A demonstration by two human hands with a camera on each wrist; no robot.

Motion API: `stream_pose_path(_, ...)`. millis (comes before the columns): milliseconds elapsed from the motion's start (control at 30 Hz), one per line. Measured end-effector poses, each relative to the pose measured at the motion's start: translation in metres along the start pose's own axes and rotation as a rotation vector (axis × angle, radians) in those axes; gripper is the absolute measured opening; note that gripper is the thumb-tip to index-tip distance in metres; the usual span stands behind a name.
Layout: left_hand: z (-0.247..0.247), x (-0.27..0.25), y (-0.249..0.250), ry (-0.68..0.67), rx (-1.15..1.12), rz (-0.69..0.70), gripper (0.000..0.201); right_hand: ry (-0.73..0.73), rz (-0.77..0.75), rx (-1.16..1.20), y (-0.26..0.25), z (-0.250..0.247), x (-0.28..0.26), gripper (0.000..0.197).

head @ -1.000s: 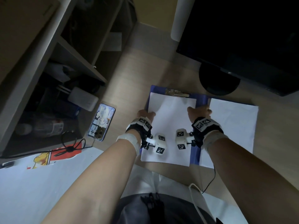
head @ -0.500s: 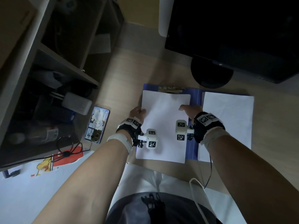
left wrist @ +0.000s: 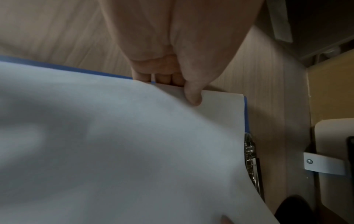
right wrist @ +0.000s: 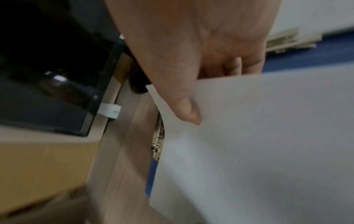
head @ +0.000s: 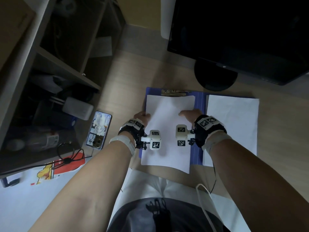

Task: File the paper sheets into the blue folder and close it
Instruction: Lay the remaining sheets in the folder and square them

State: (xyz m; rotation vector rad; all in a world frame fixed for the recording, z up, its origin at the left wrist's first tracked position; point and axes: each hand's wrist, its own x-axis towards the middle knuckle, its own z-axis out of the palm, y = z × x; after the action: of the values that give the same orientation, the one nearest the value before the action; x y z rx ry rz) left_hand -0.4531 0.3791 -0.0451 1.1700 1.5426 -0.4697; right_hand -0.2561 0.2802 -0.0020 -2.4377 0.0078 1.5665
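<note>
Sheets held over the open folder

The left hand (head: 141,116) and right hand (head: 190,113) pinch a sheet (head: 168,131) by its side edges, over the folder (head: 198,104); the clip (head: 173,93) lies beyond the fingertips, a second stack (head: 232,124) right of the right hand, a phone (head: 99,129) left of the left.

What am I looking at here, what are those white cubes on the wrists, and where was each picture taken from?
No robot here: a person works with bare hands and wears three cameras. The wide picture comes from a head camera looking down; the two close-ups come from the white boxes with black-and-white markers strapped at the wrists, each looking along its own hand. On the wooden desk lies an open blue folder with a metal clip at its top edge. The left hand and right hand each pinch a side of a stack of white paper sheets, thumbs on top, over the folder's left half. More paper lies on its right half. A phone lies to the left, a monitor behind.
</note>
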Motion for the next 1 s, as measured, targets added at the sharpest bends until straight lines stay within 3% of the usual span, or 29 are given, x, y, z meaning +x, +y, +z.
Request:
stream_pose_path(200, -0.007, -0.04, 0.013, 0.036, -0.063, -0.004, 0.032, 0.071, -0.045, -0.045, 0.02, 0.001, 0.007, 0.044)
stream_pose_path(600, -0.01, -0.026, 0.023, 0.123, -0.143, 0.054, 0.037, 0.198, -0.212, -0.326, 0.021, -0.007, 0.016, 0.034)
stream_pose_path(1000, -0.009, -0.012, 0.044, 0.165, -0.033, 0.068, 0.046, 0.221, -0.159, -0.208, 0.018, -0.016, 0.029, 0.04)
